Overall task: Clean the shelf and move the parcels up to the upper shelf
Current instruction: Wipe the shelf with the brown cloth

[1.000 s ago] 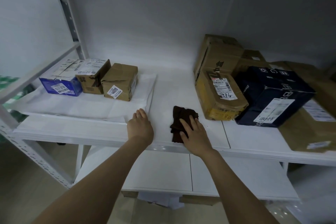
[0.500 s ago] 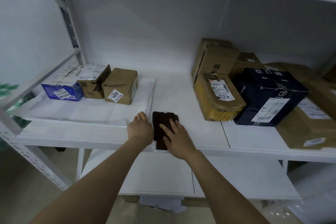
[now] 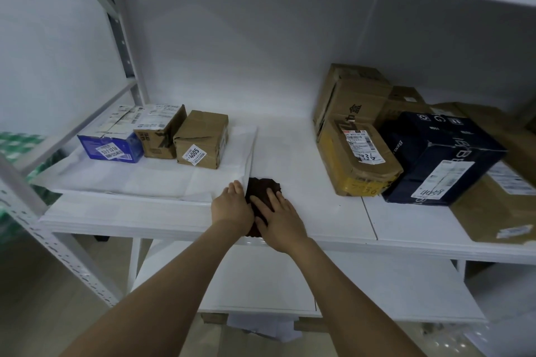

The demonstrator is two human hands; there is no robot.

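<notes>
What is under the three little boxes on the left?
A big white sheet lies under the boxes, spread on the shelf. What is beneath the sheet is covered, so it cannot be seen.

Open shelf gap between parcels

dark cloth: crumpled, front of white shelf | small parcels: three, side by side, left | bigger parcels: piled, right
</notes>
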